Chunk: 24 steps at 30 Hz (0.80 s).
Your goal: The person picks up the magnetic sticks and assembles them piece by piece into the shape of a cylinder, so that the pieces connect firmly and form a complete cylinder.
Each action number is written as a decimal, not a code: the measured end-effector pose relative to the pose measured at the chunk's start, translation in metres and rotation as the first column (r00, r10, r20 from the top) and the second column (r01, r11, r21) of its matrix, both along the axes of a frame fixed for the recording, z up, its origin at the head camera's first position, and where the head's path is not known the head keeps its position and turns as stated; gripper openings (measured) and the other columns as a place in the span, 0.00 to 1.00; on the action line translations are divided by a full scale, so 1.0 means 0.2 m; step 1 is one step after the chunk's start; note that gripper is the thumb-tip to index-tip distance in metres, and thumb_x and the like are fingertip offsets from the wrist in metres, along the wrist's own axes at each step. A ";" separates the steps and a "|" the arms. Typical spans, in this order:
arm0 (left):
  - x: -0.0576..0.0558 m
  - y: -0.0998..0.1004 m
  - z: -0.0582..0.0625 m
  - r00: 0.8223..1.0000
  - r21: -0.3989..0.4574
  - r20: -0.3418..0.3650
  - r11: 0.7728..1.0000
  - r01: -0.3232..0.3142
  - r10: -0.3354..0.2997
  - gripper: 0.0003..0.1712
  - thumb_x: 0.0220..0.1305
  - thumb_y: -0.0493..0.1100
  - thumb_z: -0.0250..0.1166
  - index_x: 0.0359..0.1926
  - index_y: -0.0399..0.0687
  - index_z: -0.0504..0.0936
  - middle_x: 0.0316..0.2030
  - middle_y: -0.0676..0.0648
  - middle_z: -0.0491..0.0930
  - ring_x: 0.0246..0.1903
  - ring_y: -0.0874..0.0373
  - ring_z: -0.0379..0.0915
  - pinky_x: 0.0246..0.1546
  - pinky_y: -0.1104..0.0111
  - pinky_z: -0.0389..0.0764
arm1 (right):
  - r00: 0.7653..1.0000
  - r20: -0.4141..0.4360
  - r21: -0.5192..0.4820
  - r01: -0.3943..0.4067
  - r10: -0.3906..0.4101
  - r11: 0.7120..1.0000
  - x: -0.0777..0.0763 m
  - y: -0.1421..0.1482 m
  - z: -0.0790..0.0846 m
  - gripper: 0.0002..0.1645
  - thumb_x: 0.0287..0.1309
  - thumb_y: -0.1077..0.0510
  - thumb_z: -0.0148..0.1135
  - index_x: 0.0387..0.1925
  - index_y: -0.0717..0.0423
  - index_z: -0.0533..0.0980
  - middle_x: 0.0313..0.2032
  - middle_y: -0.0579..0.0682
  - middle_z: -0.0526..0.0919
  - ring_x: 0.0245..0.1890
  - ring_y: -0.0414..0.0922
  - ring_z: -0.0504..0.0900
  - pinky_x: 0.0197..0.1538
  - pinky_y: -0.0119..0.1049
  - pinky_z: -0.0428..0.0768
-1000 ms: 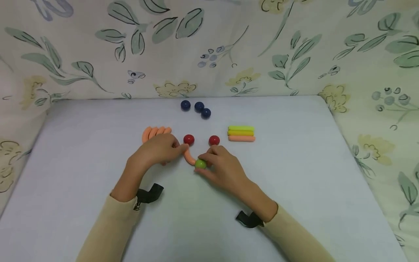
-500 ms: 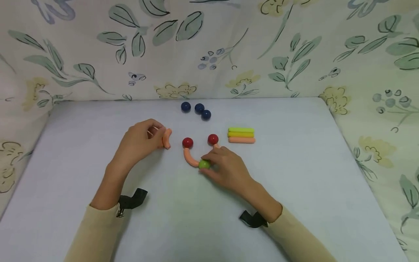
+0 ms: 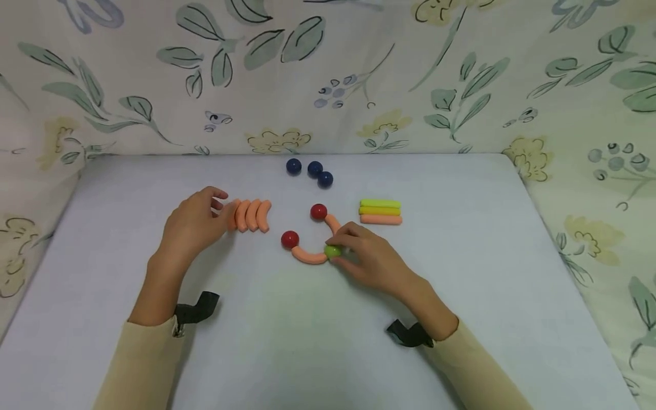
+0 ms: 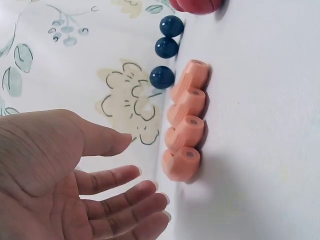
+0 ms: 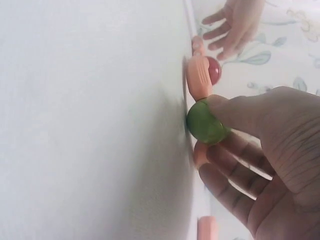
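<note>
My right hand [image 3: 376, 259] pinches a green ball [image 3: 333, 251] between thumb and fingers, low over the white table. Two curved orange pieces meet that ball: one [image 3: 309, 256] runs left to a red ball [image 3: 290, 240], the other [image 3: 333, 222] runs up to a second red ball [image 3: 319, 212]. The fingertips partly cover the green ball. Further left, my left hand [image 3: 192, 225] holds nothing; its fingers are spread loosely beside a row of several curved orange pieces [image 4: 185, 127]. Thumb and fingers stand apart from the row in the left wrist view.
Three dark blue balls [image 3: 315, 169] lie near the back edge of the white table [image 3: 287, 353]. To the right is a stack of straight sticks: light green [image 3: 380, 203], yellow [image 3: 379, 210] and orange [image 3: 381, 220]. A flower-patterned cloth [image 3: 369, 68] hangs behind.
My left hand went from the joined pieces to the orange row, then drew slightly left off it. My right hand moved a little right, and the joined pieces turned counterclockwise.
</note>
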<state>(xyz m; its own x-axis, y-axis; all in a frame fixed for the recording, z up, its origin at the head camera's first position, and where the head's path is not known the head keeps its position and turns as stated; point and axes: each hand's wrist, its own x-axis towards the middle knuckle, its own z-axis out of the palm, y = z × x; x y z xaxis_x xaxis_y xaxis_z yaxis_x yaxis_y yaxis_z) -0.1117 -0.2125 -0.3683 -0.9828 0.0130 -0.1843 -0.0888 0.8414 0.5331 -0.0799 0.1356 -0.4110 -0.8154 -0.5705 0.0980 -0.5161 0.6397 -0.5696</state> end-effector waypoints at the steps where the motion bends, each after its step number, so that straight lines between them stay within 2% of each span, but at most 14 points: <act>1: 0.00 -0.01 0.00 1.000 0.001 0.013 1.000 0.001 -0.001 0.32 0.79 0.56 0.54 0.70 0.37 0.73 0.59 0.30 0.81 0.55 0.34 0.81 0.43 0.47 0.83 | 1.000 0.003 -0.002 -0.004 0.004 1.000 0.00 0.01 0.00 0.18 0.64 0.58 0.75 0.56 0.49 0.86 0.51 0.43 0.84 0.53 0.41 0.83 0.60 0.39 0.85; 7: -0.03 -0.05 -0.05 0.997 -0.010 0.082 1.000 -0.006 0.006 0.36 0.79 0.59 0.53 0.70 0.32 0.73 0.59 0.28 0.80 0.56 0.33 0.79 0.47 0.46 0.81 | 1.000 -0.007 -0.024 -0.012 0.012 1.000 -0.03 0.05 -0.01 0.17 0.65 0.61 0.73 0.55 0.50 0.86 0.53 0.45 0.85 0.57 0.43 0.83 0.65 0.42 0.83; 11: -0.04 -0.05 -0.07 0.997 -0.031 0.079 0.999 -0.016 0.019 0.37 0.79 0.61 0.53 0.66 0.31 0.77 0.57 0.29 0.81 0.53 0.34 0.79 0.44 0.49 0.80 | 1.000 0.005 -0.057 -0.006 0.007 0.998 -0.04 0.07 -0.02 0.18 0.66 0.64 0.72 0.55 0.50 0.85 0.55 0.45 0.84 0.58 0.44 0.83 0.65 0.44 0.83; 17: -0.05 -0.06 -0.08 0.995 -0.019 0.097 1.000 -0.003 0.004 0.34 0.78 0.59 0.54 0.64 0.32 0.79 0.54 0.31 0.82 0.49 0.39 0.78 0.38 0.58 0.79 | 1.000 0.030 -0.083 0.006 -0.004 0.997 -0.05 0.07 -0.02 0.18 0.66 0.61 0.72 0.56 0.49 0.85 0.54 0.45 0.83 0.55 0.43 0.82 0.60 0.42 0.85; 24: -0.05 -0.05 -0.09 0.998 -0.015 0.068 1.000 -0.008 0.009 0.31 0.78 0.56 0.56 0.61 0.31 0.81 0.50 0.33 0.82 0.45 0.41 0.77 0.35 0.63 0.75 | 0.999 0.042 -0.083 0.016 -0.012 0.996 -0.05 0.07 -0.03 0.18 0.66 0.61 0.72 0.57 0.50 0.85 0.52 0.45 0.83 0.53 0.42 0.81 0.58 0.40 0.86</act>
<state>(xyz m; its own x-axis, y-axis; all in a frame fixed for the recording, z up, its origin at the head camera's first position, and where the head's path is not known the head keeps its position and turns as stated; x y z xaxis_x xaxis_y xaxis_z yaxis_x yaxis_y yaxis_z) -0.1211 -0.2226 -0.3860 -0.9681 0.0014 -0.2506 -0.1315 0.8483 0.5130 -0.0909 0.1498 -0.4168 -0.8275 -0.5505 0.1103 -0.4823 0.5964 -0.6417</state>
